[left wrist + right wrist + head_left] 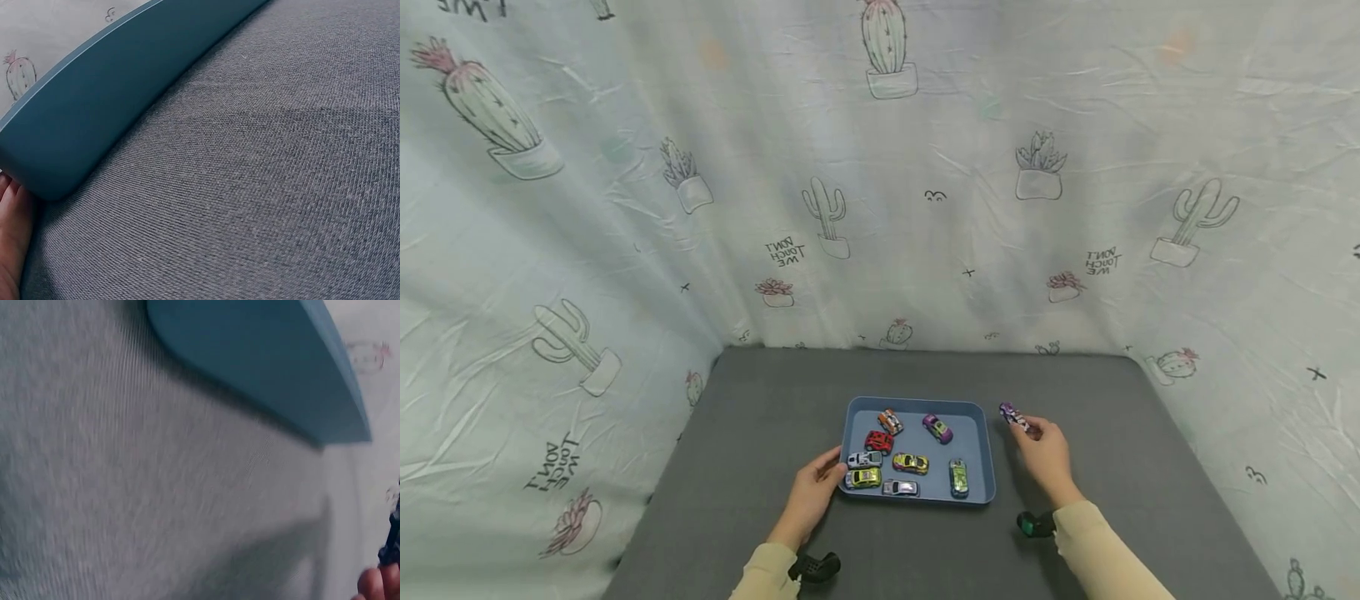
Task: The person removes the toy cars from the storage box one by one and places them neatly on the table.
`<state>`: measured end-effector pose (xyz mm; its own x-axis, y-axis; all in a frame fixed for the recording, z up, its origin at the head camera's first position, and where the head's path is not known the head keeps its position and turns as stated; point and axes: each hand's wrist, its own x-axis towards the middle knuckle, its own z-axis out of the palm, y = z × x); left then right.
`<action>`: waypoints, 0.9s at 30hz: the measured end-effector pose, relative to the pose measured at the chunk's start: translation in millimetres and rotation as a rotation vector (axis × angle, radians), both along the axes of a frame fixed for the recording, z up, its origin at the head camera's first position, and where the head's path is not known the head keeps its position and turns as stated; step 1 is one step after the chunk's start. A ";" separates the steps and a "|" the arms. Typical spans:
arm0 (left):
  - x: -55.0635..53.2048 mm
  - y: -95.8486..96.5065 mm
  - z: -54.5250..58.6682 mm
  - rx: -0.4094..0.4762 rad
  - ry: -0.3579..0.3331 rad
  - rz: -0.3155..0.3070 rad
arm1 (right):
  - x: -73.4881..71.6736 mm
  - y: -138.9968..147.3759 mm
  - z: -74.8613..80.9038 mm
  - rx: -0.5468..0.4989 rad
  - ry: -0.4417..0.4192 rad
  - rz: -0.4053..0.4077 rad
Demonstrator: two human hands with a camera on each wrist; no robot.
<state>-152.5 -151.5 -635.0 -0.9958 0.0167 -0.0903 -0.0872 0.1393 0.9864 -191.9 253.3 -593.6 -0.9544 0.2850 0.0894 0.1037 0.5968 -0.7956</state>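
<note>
In the head view a blue tray (973, 492) carries several small toy cars, among them a red car (879, 442), a purple car (937, 428), an orange car (891, 422) and a green car (958, 478). My left hand (808, 492) grips the tray's left side near the front corner; in the left wrist view its fingers (14, 212) touch the tray wall (106, 94). Just right of the tray, my right hand (1047, 457) pinches a purple and white toy car (1013, 415) above the table. The right wrist view catches only fingertips and part of that car.
Yellow-green cars (862, 477), a yellow car (911, 463) and silver cars (901, 488) also lie in the tray. Under it spreads a grey cloth-covered table (760, 400). A cactus-print curtain (925, 250) hangs behind and at both sides. Each wrist wears a black device (1036, 524).
</note>
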 end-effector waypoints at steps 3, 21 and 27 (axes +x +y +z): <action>0.6 0.2 -0.5 -0.007 -0.001 -0.006 | -1.1 10.7 -6.5 0.004 -0.026 -0.075; -0.1 0.6 0.4 -0.003 -0.016 -0.008 | -11.3 42.6 -27.6 -0.041 -0.100 -0.260; 1.4 -0.2 13.5 0.006 -0.043 -0.027 | -12.6 40.6 -29.6 -0.020 -0.099 -0.261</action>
